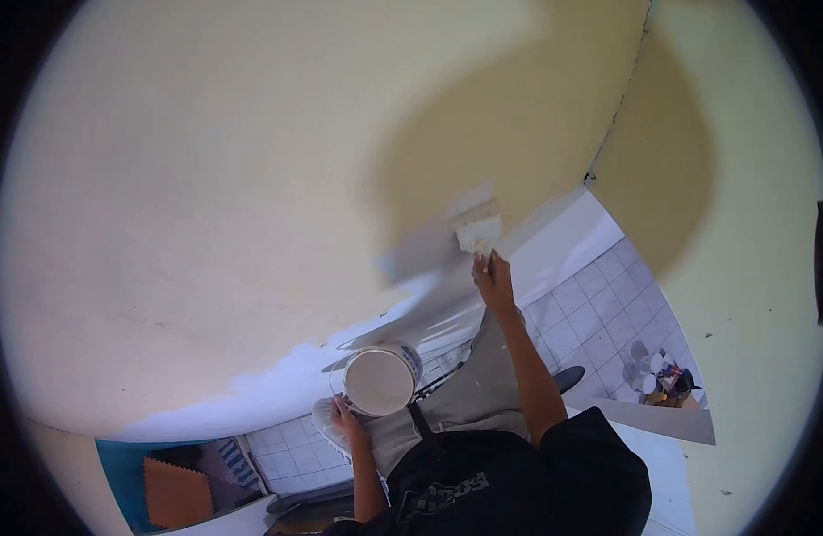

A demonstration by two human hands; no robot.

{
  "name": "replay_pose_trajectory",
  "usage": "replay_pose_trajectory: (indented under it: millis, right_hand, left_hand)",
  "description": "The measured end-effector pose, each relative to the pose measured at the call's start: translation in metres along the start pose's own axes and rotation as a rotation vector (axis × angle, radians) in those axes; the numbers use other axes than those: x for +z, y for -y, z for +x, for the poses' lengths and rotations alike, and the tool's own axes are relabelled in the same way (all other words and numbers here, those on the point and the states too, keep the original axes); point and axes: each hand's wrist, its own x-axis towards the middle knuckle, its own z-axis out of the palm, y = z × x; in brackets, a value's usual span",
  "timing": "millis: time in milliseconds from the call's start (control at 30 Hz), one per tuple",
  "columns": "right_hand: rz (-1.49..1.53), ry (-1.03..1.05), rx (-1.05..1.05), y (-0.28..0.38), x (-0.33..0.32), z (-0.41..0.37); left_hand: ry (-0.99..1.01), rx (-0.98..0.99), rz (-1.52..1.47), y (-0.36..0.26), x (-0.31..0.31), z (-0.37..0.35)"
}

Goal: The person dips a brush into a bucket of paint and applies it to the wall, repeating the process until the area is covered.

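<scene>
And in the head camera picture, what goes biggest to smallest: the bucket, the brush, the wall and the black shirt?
From largest to smallest, as they look there:
1. the wall
2. the black shirt
3. the bucket
4. the brush

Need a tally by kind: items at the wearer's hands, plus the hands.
Brush: 1
Bucket: 1
Hands: 2 (right hand on the brush, left hand at the bucket)
Total: 4
</scene>
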Motion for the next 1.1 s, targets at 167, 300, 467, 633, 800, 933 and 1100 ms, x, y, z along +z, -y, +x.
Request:
replay_pose_trajectory:
  millis: [167,300,467,633,800,933,1100]
  right_hand:
    - [-0.355,-0.083,0.142,-0.074,-0.026,-0.056]
    - [-0.096,-0.033,0.134,-0.022,-0.041,-0.061]
    - [0.008,0.019,0.115,0.093,-0.028,0.011]
    - [0.069,-0.009,0.068,0.025,-0.003,0.002]
    - [-0.277,0.008,0.463,-0.098,-0.035,-0.091]
    - [-0.438,-0.014,0.366,-0.094,-0.048,-0.109]
    - [-0.108,0.011,0.252,0.058,-0.032,-0.031]
  left_hand:
    - [-0.031,0.003,0.025,0.014,-0.006,0.003]
    - [-0.032,-0.018,-0.012,0.006,0.000,0.003]
    - [0.027,-0.023,0.017,0.022,-0.012,0.006]
    - [0.005,-0.003,0.014,0.020,-0.014,0.008]
    - [0.016,-0.065,-0.015,0.008,-0.007,0.001]
    - [-0.015,-0.083,-0.061,0.004,-0.005,0.002]
    - [0.010,-0.079,-0.008,0.005,-0.004,0.002]
